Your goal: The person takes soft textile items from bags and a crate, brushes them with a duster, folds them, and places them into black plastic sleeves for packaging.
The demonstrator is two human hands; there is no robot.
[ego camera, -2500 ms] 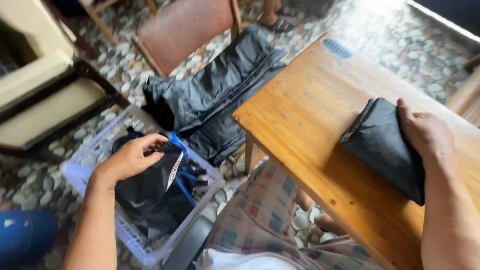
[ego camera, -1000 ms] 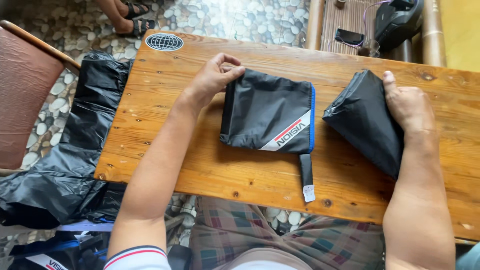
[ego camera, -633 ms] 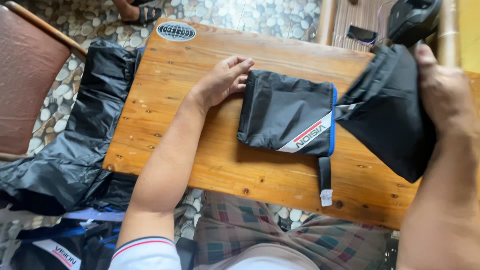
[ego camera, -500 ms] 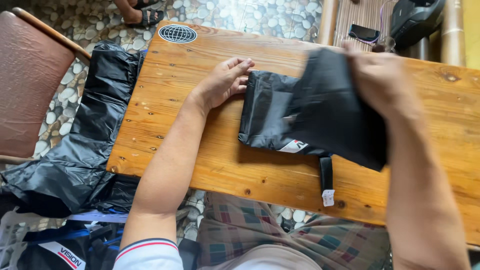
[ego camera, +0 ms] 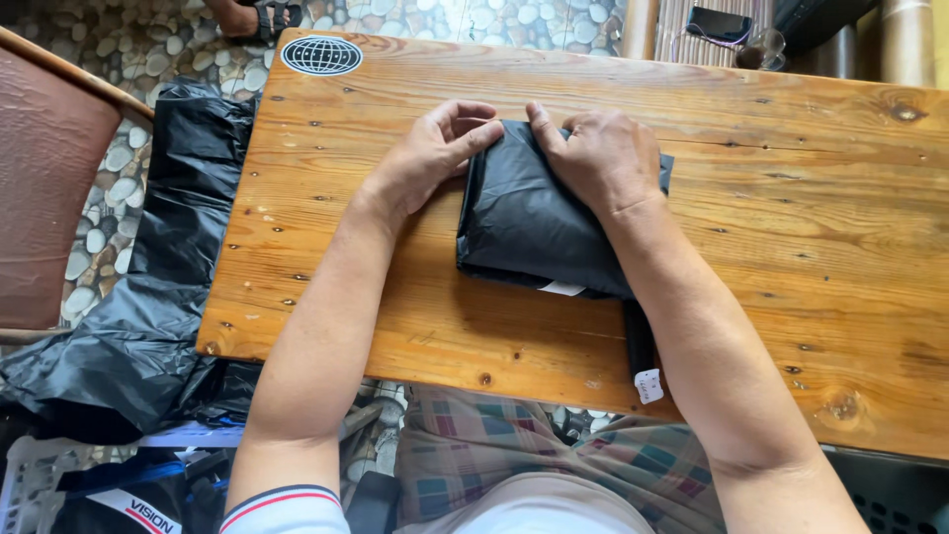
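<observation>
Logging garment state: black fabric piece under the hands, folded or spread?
Folded. The black fabric piece lies as a compact rectangular bundle on the wooden table, with the left hand and right hand pressing its far edge.

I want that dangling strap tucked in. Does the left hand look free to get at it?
Probably yes. The strap hangs bare over the table edge; the left hand only rests on the black bundle, though the right forearm lies close beside it.

Folded bags (ego camera: 539, 222) on table (ego camera: 791, 237) centre; chair (ego camera: 49, 188) left; basket (ego camera: 40, 485) below-left on floor
</observation>
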